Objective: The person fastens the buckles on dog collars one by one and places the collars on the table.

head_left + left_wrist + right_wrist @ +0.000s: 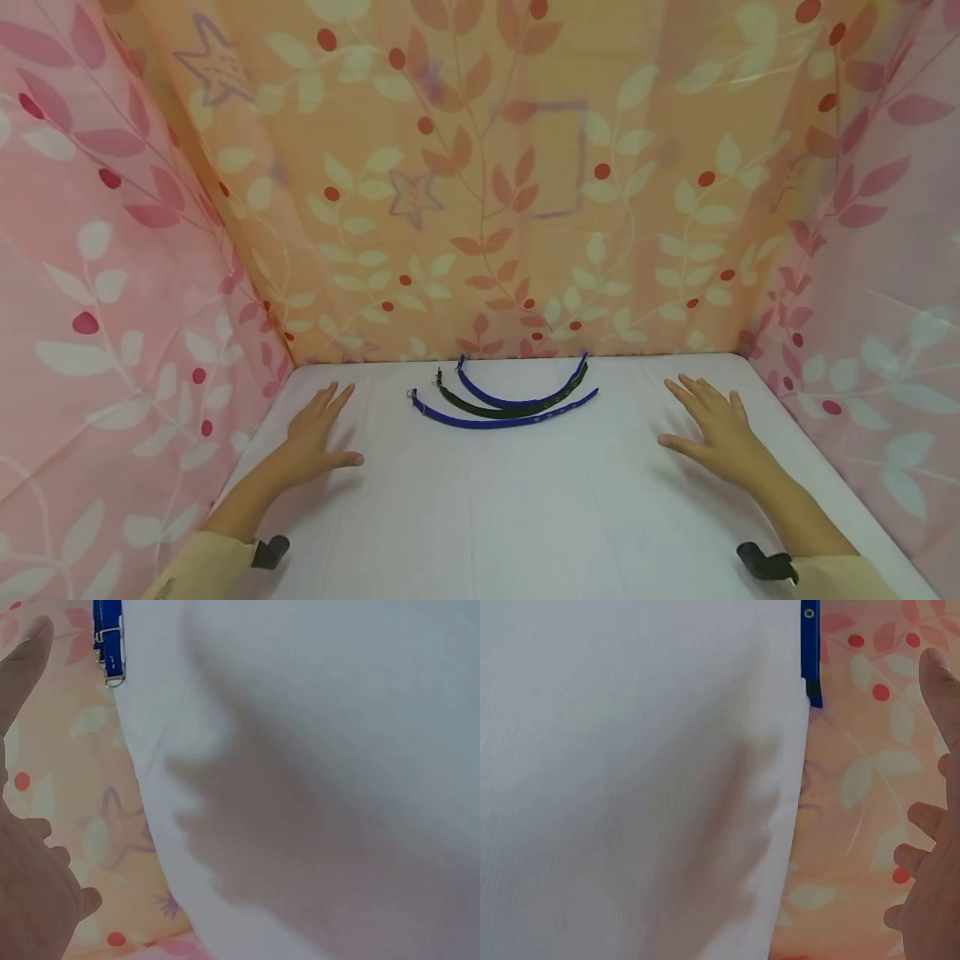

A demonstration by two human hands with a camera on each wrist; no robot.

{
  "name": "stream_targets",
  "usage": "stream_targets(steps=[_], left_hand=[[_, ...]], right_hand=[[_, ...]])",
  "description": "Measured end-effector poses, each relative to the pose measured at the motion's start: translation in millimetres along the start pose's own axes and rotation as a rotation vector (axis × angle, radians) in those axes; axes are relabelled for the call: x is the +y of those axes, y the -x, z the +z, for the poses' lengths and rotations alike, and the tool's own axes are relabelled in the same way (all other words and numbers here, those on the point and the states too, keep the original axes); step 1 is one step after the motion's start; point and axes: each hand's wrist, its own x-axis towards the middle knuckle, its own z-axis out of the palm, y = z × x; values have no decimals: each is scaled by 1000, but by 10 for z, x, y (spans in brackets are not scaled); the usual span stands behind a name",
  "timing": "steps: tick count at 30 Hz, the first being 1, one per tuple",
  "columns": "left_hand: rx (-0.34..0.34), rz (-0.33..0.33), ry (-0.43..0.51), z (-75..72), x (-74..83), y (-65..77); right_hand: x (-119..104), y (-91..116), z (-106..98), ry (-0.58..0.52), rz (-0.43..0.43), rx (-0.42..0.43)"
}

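Observation:
Three buckled collars lie curved, one behind another, at the far middle of the white table (480, 517). The nearest is a blue collar (472, 424), behind it a dark green collar (474, 409), and at the back another blue collar (480, 392). Their metal buckles point left; eyelet holes show toward the right ends. My left hand (311, 442) is held left of the collars, fingers spread, holding nothing. On the other side my right hand (716, 437) also has its fingers spread and nothing in it. Both hands cast soft shadows on the table.
A flowered orange curtain (480, 183) hangs right behind the table's far edge. Pink flowered curtains close in the left side (112, 275) and the right side (877, 275). Dark wrist mounts (763, 563) stick out by my sleeves.

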Motion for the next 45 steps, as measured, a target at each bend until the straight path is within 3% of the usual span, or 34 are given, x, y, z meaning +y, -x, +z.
stream_targets(steps=[9, 17, 27, 34, 40, 45], left_hand=[[-61, -61, 56, 105, -13, -244], [-103, -110, 80, 203, -4, -462], [-137, -144, 185, 325, 29, -660], [-145, -174, 321, 381, 39, -797], [-173, -192, 327, 400, 51, -887], [-187, -169, 332, 414, 57, -976]], right_hand=[[-62, -181, 175, -139, 2, -55], [-89, -353, 311, -205, 73, -116], [-85, -531, 478, -260, 75, -120], [-84, -623, 577, -319, 99, -149], [-99, -707, 658, -394, 126, -164], [-81, -804, 704, -422, 177, -162]])
